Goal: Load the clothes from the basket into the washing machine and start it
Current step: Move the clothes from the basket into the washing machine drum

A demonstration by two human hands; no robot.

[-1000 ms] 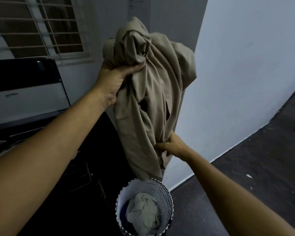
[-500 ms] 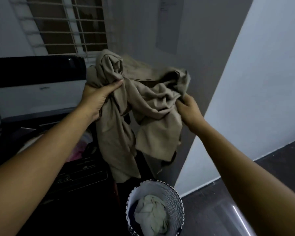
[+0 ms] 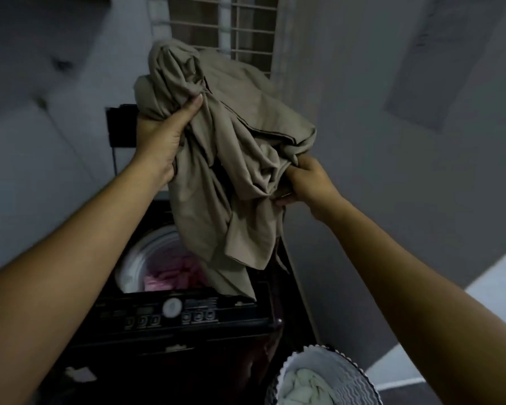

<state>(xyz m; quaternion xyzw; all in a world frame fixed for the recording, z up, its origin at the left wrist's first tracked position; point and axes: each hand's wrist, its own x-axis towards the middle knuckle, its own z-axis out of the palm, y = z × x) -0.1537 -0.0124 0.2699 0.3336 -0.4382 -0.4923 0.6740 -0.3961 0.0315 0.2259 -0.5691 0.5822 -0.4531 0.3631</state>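
Dim laundry corner: grey walls, a white-barred window (image 3: 240,30) at the top centre of the frame, dark floor at the lower right. Below centre, a black top-loading washing machine (image 3: 187,340), its black lid (image 3: 120,127) raised at the back, the round drum opening (image 3: 142,258) uncovered. Inside the drum, a bundle of pink clothes (image 3: 174,274). Along the machine's near edge, a control panel with a round white dial (image 3: 172,307) and rows of small buttons on either side.

At centre frame, held in the air above the right part of the drum, a large crumpled beige fabric garment (image 3: 234,176), lowest folds hanging in front of the panel's right end. Left hand (image 3: 161,141) at centre left, gripping the garment's upper bunch, fingers wrapped behind the cloth, thumb pressed across the front. Right hand (image 3: 307,182) at centre right, lower than the left, fingers curled tight into a gathered fold at the garment's side.

At the bottom right, just beside the machine, a round white laundry basket (image 3: 351,375) with a wavy patterned wall and scalloped rim, a pale crumpled cloth (image 3: 301,387) inside.
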